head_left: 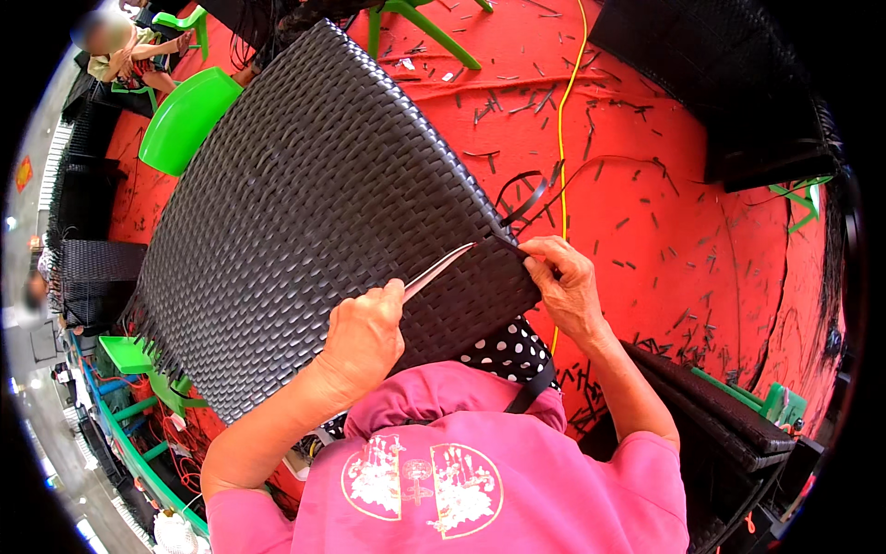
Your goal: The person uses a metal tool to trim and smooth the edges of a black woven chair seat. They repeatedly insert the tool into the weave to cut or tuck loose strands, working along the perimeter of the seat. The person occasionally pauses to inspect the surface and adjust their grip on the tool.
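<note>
A large black woven panel [314, 185] of flat plastic strips lies slanted in front of me, its near right corner close to my body. My left hand [362, 340] is closed round the near end of a long, slim, silvery pointed tool [439, 270]. The tool's far tip meets the weave near the right edge; its handle is hidden in my fist. At that edge my right hand [565, 282] pinches a black strip [513, 246] between thumb and fingers. A loose strip loop [526, 198] sticks out beyond the edge.
Black strip offcuts litter the red floor covering [646, 240], crossed by a yellow cable [561, 138]. A green chair [189, 120] stands beyond the panel's left side. Dark woven furniture [720, 88] is at far right, more [711, 406] at near right. Another person [138, 55] sits far left.
</note>
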Motion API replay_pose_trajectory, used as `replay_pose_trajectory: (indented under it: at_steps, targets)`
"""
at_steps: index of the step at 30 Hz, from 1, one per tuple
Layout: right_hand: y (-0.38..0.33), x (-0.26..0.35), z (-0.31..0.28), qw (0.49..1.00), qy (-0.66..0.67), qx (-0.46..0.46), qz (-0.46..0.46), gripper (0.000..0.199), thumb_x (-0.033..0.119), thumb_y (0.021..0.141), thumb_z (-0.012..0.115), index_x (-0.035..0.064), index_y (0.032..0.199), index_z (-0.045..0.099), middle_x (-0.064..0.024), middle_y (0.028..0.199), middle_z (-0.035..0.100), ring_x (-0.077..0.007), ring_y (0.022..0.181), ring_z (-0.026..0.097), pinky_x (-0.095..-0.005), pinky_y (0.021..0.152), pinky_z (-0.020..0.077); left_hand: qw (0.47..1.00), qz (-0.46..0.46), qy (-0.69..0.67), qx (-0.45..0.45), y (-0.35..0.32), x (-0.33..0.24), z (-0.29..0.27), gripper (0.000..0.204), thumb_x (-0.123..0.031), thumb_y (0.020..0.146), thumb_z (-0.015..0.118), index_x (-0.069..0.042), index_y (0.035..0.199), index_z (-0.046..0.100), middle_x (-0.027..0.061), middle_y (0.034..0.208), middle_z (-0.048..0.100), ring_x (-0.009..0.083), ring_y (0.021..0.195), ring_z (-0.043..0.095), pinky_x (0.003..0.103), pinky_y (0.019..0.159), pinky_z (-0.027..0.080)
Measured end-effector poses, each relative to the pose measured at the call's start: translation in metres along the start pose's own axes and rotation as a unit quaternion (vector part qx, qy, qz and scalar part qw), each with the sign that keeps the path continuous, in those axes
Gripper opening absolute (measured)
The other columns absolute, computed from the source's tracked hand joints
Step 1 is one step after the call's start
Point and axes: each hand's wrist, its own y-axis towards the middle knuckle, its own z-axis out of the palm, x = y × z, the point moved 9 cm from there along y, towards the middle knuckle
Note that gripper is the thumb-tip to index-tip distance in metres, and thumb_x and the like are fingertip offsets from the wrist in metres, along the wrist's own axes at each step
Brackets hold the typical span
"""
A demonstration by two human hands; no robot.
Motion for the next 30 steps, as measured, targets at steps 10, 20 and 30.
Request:
replay_pose_trajectory:
  at_steps: [10, 20, 30]
  targets:
    - [-0.002, -0.007, -0.006, 0.999, 0.030, -0.003, 0.022, 0.013, 0.002, 0.089, 0.063, 0.0001, 0.100, 0.070, -0.0119, 0.088, 0.068, -0.0214, 0.079, 0.067, -0.0310, 0.070, 0.0513, 0.964, -0.093, -0.251, 0.002, 0.024, 0.027, 0.011, 0.011, -0.005, 0.090, 0.056, -0.003, 0.100, 0.062, 0.0168, 0.068, 0.064, 0.0310, 0.057, 0.065, 0.040, 0.055, 0.052]
    - [0.024, 0.006, -0.008, 0.998, -0.018, 0.062, 0.013, 0.012, 0.011, 0.089, 0.066, -0.0001, 0.090, 0.071, -0.0115, 0.063, 0.064, -0.0167, 0.054, 0.062, -0.0315, 0.054, 0.0482, 0.770, -0.241, -0.560, 0.189, 0.022, 0.045, 0.046, 0.016, -0.017, 0.099, 0.057, -0.003, 0.100, 0.064, 0.0020, 0.061, 0.061, 0.0053, 0.041, 0.051, 0.018, 0.037, 0.040]
    - [0.055, 0.043, 0.007, 0.972, -0.181, 0.147, 0.000, 0.018, 0.018, 0.078, 0.062, 0.0033, 0.076, 0.072, -0.0199, 0.062, 0.061, -0.0376, 0.061, 0.063, -0.0435, 0.060, 0.0506, 0.994, 0.002, -0.054, -0.098, 0.031, 0.008, -0.012, 0.004, -0.009, 0.091, 0.062, -0.006, 0.092, 0.064, 0.0192, 0.064, 0.058, 0.0353, 0.061, 0.064, 0.043, 0.054, 0.047]
